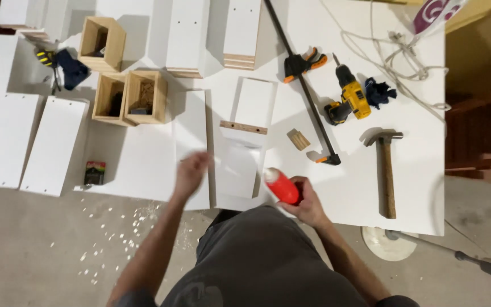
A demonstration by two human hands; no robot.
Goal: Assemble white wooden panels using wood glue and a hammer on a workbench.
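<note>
My right hand (309, 203) grips a red bottle with a white tip (281, 187), held tilted just over the near edge of the white table (416, 187). My left hand (192, 172) is blurred, fingers loosely curled, hovering empty above a white panel (191, 125). Between the hands a white board (238, 166) lies flat, and a second white board with a bare plywood edge (244, 127) stands on it. A small wooden block (298, 139) lies to the right of that edge.
Three open wooden boxes (126, 94) sit at the back left, with white panels (29, 142) around them. A long bar clamp (305, 85), a yellow drill (349, 101), a hammer (386, 165), a white cord (393, 62) and a small dark box (94, 172) lie on the table. Wood chips dot the floor.
</note>
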